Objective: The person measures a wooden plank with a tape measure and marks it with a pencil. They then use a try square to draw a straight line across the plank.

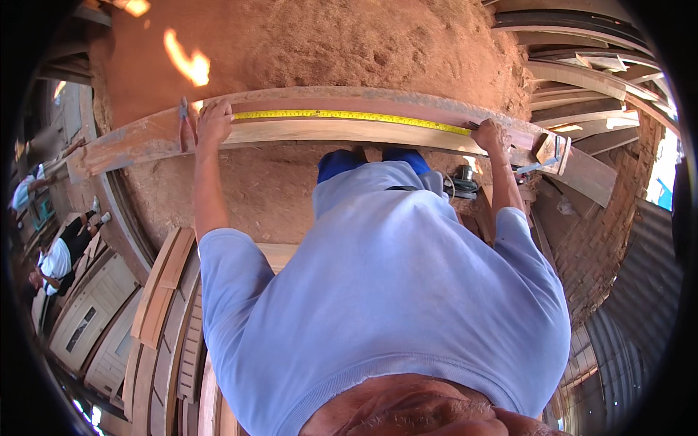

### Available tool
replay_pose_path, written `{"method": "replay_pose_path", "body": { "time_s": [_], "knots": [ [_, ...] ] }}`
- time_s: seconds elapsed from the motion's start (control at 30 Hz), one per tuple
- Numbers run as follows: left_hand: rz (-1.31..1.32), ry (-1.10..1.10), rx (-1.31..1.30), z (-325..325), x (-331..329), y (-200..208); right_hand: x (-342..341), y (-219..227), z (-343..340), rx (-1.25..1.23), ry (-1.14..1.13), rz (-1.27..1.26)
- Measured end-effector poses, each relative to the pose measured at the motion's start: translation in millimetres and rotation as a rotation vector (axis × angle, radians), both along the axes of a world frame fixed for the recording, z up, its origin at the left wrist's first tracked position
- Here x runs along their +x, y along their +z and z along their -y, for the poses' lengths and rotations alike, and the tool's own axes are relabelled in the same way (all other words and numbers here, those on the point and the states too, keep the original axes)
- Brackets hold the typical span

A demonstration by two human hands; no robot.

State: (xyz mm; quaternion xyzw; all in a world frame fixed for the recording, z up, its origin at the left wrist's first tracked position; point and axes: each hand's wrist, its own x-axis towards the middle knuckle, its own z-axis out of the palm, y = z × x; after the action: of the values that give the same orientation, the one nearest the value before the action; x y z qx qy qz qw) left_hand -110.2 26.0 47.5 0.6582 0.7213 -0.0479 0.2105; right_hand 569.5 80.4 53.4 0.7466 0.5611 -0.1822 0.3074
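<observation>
Left hand in the head view, at ten o'clock, curls over a long timber by one end of a yellow measuring tape; whether it pinches the tape I cannot tell. At two o'clock, the right hand closes round a small dark item, beside the tape's other end. Stretched between both hands, the tape lies along the timber at twelve o'clock. Pliers with red handles rest just beside the left hand, at ten. Stacked planks fill two o'clock; another person shows at nine.
</observation>
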Motion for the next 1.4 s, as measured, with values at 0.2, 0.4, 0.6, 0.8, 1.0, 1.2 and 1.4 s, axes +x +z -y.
{"method": "replay_pose_path", "body": {
  "time_s": [0.2,0.4,0.6,0.8,1.0,1.2,1.4],
  "knots": [
    [0.013,-0.059,0.092,11,-19,-20,-8,8,0,-0.062,0.033,-0.020],
    [0.049,0.090,-0.008,9,-10,-7,8,-17,0,-0.028,0.059,-0.055],
    [0.092,0.146,0.012,14,-9,-11,28,-38,2,0.015,0.113,-0.059],
    [0.142,0.155,0.076,19,-7,-6,38,-52,1,0.005,0.132,-0.105],
    [0.124,0.192,0.087,20,-4,-2,48,-63,6,0.072,0.143,-0.119],
    [-0.094,0.225,0.099,21,30,7,45,-63,5,0.058,0.130,-0.123],
    [0.115,0.000,0.285,42,183,1,53,-71,7,0.048,0.123,-0.104]
  ]
}}
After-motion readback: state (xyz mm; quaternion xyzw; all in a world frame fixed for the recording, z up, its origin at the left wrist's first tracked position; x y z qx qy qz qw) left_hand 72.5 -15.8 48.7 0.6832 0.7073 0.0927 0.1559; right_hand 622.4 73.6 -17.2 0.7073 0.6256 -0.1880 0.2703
